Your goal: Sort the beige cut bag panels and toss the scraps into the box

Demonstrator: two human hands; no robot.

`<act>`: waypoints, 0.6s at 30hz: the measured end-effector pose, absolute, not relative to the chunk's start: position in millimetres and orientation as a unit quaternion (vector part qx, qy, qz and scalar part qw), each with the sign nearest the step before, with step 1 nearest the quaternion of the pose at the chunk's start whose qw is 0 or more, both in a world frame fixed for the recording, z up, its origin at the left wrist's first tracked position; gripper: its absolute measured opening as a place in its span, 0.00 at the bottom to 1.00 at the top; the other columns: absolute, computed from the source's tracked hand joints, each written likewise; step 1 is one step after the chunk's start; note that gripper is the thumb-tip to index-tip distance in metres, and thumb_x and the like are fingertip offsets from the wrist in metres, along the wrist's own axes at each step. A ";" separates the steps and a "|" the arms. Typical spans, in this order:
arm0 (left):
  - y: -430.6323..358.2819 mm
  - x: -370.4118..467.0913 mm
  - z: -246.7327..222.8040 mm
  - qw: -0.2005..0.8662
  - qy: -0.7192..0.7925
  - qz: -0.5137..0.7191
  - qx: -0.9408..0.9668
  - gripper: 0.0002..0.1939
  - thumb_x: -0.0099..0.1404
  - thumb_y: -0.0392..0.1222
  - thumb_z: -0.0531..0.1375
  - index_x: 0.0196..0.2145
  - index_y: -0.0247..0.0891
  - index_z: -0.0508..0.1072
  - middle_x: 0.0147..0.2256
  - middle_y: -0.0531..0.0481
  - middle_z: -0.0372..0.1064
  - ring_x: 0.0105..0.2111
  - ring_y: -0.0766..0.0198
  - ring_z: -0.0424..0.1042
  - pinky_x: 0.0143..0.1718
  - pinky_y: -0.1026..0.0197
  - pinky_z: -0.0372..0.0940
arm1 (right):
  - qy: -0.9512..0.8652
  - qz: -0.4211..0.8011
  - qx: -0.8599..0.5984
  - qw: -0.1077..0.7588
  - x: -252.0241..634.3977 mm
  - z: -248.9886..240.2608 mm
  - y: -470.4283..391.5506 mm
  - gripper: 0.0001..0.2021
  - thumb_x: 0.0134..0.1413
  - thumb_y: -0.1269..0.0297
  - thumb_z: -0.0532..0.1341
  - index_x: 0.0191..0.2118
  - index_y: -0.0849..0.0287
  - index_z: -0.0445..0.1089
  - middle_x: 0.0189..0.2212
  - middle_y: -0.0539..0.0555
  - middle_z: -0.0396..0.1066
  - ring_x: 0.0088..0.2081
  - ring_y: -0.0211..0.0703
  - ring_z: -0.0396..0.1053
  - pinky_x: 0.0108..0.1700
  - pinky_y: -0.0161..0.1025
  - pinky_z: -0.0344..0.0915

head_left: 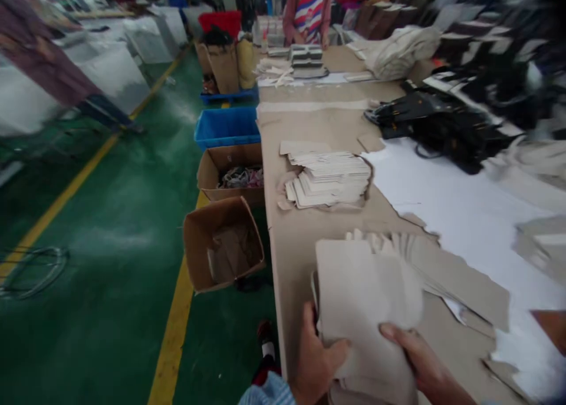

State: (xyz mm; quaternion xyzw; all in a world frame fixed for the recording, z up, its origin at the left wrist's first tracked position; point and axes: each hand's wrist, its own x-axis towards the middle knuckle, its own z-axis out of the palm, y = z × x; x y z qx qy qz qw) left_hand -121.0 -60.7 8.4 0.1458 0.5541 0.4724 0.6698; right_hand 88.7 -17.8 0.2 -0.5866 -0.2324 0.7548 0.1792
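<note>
A stack of beige cardboard pieces [362,293] with rounded corners lies at the table's near edge. My left hand [316,358] grips its left side, thumb over the top sheet and fingers along the edge. On the right side my right hand [413,352] holds the same stack, its thumb pressed on top and the other fingers mostly hidden beneath. Directly behind and to the right, more grey-beige cardboard pieces [464,275] lie fanned out. Farther up the table sits another pile of pale cut pieces [331,178].
Left of the table on the green floor stand an open cardboard box [192,252], a second box with scraps [210,166] and a blue bin [225,125]. Black material [442,122] and white sheets [446,187] cover the table's right. A person [309,10] stands at the far end.
</note>
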 end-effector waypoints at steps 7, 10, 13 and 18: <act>-88.2 -146.9 -5.0 0.612 0.615 0.490 0.082 0.48 0.41 0.48 0.76 0.58 0.42 0.62 0.45 0.42 0.80 0.41 0.49 0.79 0.40 0.57 0.74 | -0.172 0.812 -0.491 0.265 40.2 5.3 -28.2 0.30 0.42 0.46 0.74 0.48 0.64 0.79 0.41 0.63 0.82 0.34 0.56 0.81 0.35 0.45 0.75; -92.0 -138.9 -1.3 0.608 0.614 0.495 0.086 0.49 0.42 0.50 0.76 0.59 0.43 0.61 0.44 0.41 0.80 0.40 0.48 0.79 0.40 0.55 0.74 | -0.176 0.820 -0.475 0.267 47.5 5.1 -31.5 0.33 0.43 0.49 0.75 0.53 0.64 0.77 0.42 0.64 0.82 0.36 0.58 0.81 0.39 0.48 0.76; -86.1 -120.3 -4.2 0.592 0.638 0.483 0.089 0.47 0.44 0.47 0.75 0.60 0.42 0.62 0.44 0.42 0.78 0.43 0.47 0.78 0.44 0.52 0.73 | -0.170 0.819 -0.479 0.266 64.0 4.0 -31.2 0.36 0.43 0.51 0.75 0.58 0.64 0.74 0.43 0.64 0.82 0.39 0.60 0.81 0.45 0.53 0.77; -68.7 -91.2 -22.1 0.451 0.751 0.452 0.170 0.37 0.41 0.43 0.75 0.50 0.39 0.73 0.53 0.40 0.68 0.55 0.43 0.70 0.57 0.51 0.66 | -0.109 0.800 -0.505 0.306 92.3 4.8 -28.0 0.39 0.42 0.50 0.77 0.61 0.60 0.72 0.47 0.60 0.82 0.46 0.60 0.80 0.51 0.51 0.76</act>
